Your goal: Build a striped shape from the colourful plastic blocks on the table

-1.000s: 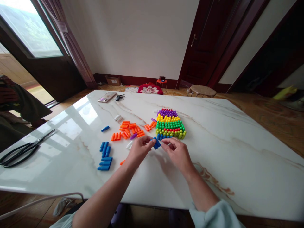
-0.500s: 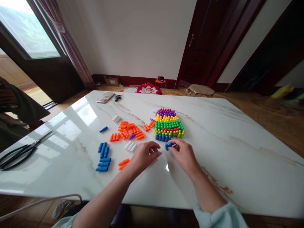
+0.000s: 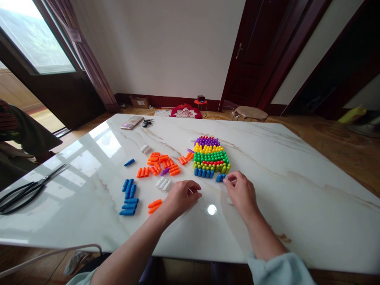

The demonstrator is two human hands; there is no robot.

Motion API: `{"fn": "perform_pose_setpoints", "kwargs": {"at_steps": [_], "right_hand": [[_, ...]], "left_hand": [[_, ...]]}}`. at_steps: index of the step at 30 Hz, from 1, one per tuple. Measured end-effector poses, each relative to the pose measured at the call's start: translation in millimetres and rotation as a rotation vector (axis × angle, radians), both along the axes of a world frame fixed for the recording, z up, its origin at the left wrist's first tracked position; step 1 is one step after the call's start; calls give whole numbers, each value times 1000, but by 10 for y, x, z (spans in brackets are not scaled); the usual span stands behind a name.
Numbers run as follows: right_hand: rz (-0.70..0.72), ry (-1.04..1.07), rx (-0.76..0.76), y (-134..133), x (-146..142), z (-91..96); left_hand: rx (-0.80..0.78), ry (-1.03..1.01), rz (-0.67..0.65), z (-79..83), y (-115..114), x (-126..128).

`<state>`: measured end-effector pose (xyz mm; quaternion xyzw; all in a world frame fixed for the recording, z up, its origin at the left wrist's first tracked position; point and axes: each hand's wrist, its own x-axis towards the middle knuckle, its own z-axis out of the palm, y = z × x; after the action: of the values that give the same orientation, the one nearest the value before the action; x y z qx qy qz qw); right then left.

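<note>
My right hand pinches a small cluster of blue plastic pegs at the table's middle. Just left of that cluster stands a short row of upright blue pegs, with a gap between them. Behind the row, a tight block of round-topped pegs runs through olive, green, yellow and purple, with some red ones among them. My left hand hovers near the white pegs, fingers curved and apart, holding nothing.
Orange pegs lie scattered left of the block, and blue pegs lie further left. Black-handled scissors rest at the table's left edge. A phone and keys sit at the back. A person's sleeve shows at the left.
My right hand has moved right and slightly away from me, carrying the blue pegs from in front of the blue row to its right side. My left hand has barely moved.
</note>
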<state>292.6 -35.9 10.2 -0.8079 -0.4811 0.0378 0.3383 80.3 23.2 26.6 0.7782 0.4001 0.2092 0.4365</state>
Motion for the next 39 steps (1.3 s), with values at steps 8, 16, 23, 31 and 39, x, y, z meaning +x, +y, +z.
{"fn": "perform_pose_setpoints", "kwargs": {"at_steps": [8,16,23,31,39], "right_hand": [[125,20,-150,-3,-98,37],[127,-59,-156,92,-150,26],[135,-68,-199,92,-186,51],[111,-157,-260,55,-268,154],[214,-121,-203,77,-356,175]], "left_hand": [[12,15,-3,17,-20,24],[3,-13,7,9,-11,28],[28,16,3,6,-6,23],[222,46,7,156,101,-237],[594,577,516,296,133,-1196]]}}
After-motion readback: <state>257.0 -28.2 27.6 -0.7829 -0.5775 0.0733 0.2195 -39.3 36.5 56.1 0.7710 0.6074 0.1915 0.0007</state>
